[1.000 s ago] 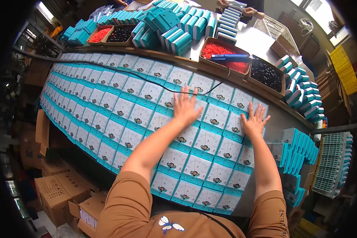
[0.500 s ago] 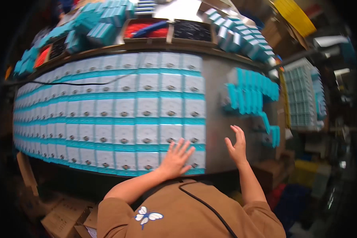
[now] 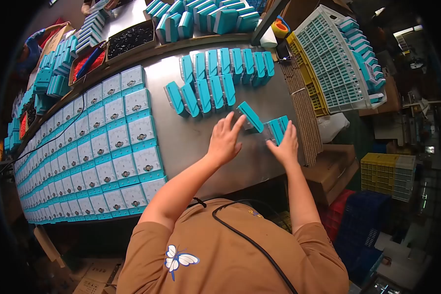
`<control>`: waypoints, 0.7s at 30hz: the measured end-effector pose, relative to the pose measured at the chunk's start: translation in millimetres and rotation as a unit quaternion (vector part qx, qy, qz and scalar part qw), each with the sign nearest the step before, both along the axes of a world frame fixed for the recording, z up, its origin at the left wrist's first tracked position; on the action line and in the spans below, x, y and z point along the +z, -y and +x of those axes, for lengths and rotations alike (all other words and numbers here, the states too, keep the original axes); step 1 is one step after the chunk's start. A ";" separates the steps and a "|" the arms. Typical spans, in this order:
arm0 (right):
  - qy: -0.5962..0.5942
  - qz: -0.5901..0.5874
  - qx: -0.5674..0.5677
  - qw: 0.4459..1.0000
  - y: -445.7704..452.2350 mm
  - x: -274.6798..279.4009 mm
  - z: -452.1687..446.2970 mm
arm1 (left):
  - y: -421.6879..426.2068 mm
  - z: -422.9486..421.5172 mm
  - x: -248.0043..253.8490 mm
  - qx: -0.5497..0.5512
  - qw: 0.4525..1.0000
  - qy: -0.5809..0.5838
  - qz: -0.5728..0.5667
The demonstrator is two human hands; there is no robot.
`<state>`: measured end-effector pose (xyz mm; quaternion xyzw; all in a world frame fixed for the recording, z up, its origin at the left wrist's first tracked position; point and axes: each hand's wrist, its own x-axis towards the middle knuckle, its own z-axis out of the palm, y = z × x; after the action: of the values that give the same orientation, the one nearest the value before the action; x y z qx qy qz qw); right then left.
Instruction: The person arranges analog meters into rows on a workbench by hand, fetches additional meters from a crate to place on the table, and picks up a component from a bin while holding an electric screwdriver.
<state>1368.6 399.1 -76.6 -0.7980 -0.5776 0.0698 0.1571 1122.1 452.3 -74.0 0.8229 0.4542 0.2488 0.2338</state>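
My left hand (image 3: 224, 139) reaches over the metal table with its fingers apart. Its fingertips are at a tilted teal meter case (image 3: 251, 116) with a clear cover; whether they touch it I cannot tell. My right hand (image 3: 286, 144) has its thumb and fingers around a pair of upright teal meter cases (image 3: 278, 129). Beyond both hands, several more teal cases (image 3: 215, 92) stand on edge in two rows. To the left, white-faced meters (image 3: 118, 137) with teal lower strips lie flat in close rows.
Along the back ledge are a box of small black parts (image 3: 130, 40), a box of red parts (image 3: 95, 62) and stacked teal cases (image 3: 225, 19). A white crate (image 3: 336, 59) and stacked cardboard (image 3: 299, 105) stand at the right. A thin black cable (image 3: 58, 130) crosses the left rows.
The view has swung right. My left hand has left the white-faced meters for the standing teal cases, and my right hand has moved forward to the pair of cases.
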 end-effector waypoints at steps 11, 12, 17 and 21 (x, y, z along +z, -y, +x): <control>0.066 0.036 0.013 0.997 -10.4 -10.8 -2.2 | -33.2 55.4 -21.8 0.020 0.993 -0.023 0.110; 0.079 0.050 0.022 0.995 -10.2 -11.6 -3.2 | -31.3 51.5 -22.6 -0.011 0.996 0.001 0.093; -0.037 0.023 -0.023 0.999 -11.0 -7.9 12.7 | 5.5 -5.6 25.8 -0.008 0.994 0.111 -0.014; -0.473 -0.004 -0.039 0.880 22.4 -26.4 15.1 | 34.0 -104.9 61.8 -0.015 0.996 -0.041 -0.082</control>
<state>1383.7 376.8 -102.9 -0.6925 -0.4029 0.4353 0.4108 1017.1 418.3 -12.2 0.8170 0.4703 0.1728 0.2854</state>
